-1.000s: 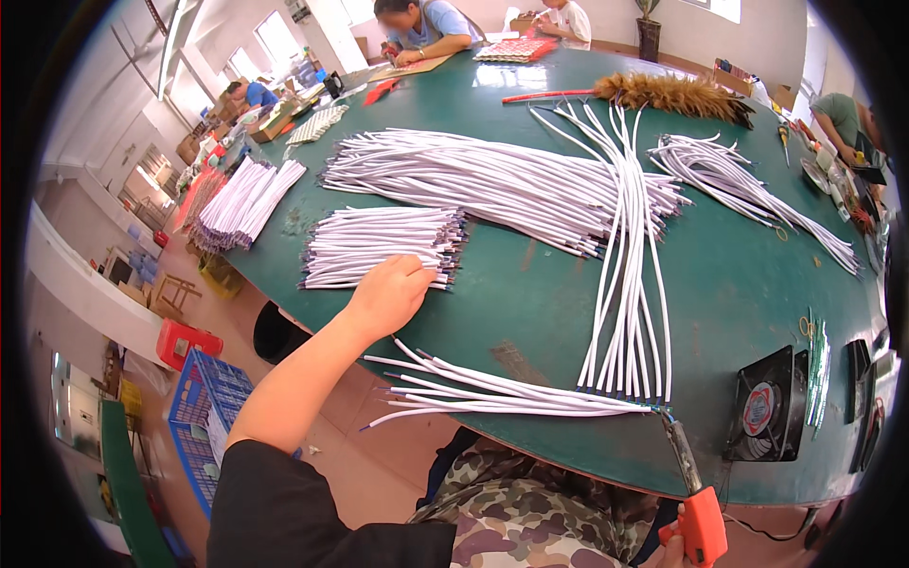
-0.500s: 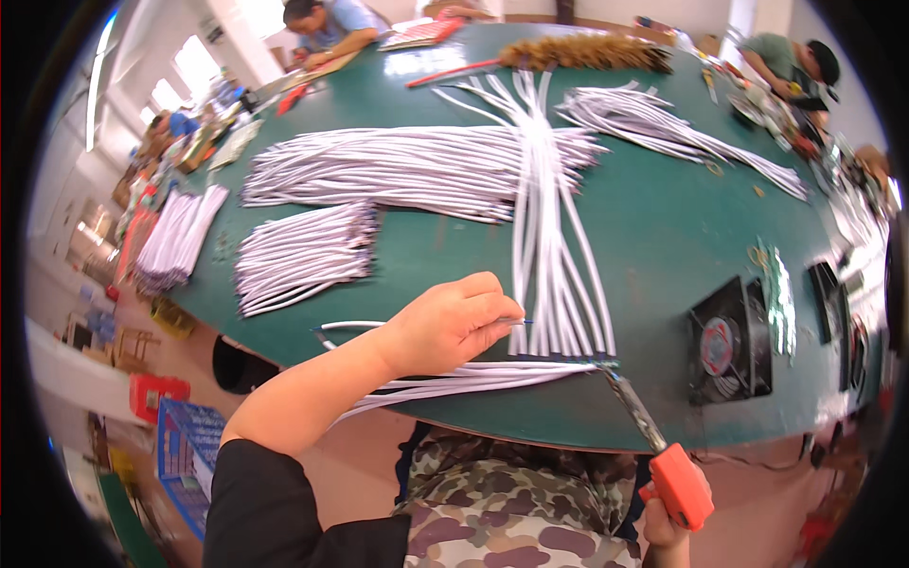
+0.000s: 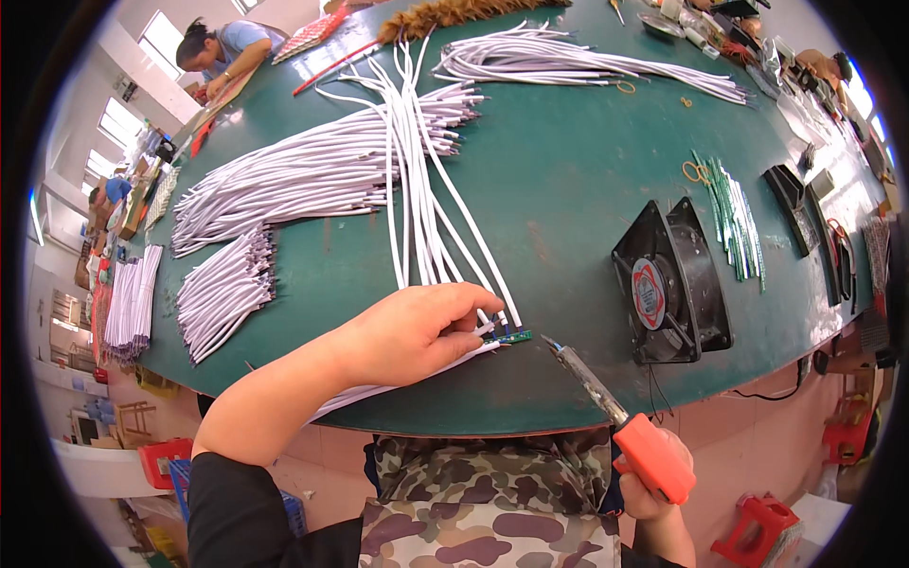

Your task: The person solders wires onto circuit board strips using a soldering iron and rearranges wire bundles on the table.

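My right hand grips the red handle of a soldering iron, its tip pointing up and left, a little right of a narrow green circuit board strip. The tip is apart from the strip. At the strip's left, my left hand has thumb and forefinger pinched on a white cable, mostly hidden by the fingers. A fan of long white cables runs from the strip toward the far side. More white cables lie near the table edge, partly under my left forearm.
Bundles of white cables lie at left, a short bundle nearer. A black cooling fan stands right of the iron; green strips lie behind it. A brown fluffy duster is at the back. A person works at the far left.
My left hand has come down to the strip. The iron's tip has drawn away from the strip to the right. The view has turned rightward, shifting the table's things left.
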Demonstrator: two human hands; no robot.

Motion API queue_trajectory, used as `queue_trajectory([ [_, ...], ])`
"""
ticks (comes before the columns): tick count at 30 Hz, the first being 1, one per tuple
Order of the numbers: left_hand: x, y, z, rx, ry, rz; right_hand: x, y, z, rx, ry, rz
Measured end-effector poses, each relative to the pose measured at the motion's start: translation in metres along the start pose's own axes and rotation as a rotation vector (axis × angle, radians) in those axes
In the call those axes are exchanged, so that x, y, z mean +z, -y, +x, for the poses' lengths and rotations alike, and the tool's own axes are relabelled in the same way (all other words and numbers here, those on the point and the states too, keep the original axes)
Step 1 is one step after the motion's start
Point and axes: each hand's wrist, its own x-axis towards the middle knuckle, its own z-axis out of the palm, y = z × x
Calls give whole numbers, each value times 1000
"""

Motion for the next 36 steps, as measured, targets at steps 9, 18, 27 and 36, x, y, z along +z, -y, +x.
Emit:
queue_trajectory([
  [9,36,3,4,340,-169,521,17,0,-2,185,-143,64],
  [18,37,4,4,332,-139,541,19,3,8,167,-84,41],
  [27,38,7,5,348,-133,535,24,2,11,164,-68,-13],
  [36,38,7,6,355,-125,543,24,-1,9,134,-54,-23],
])
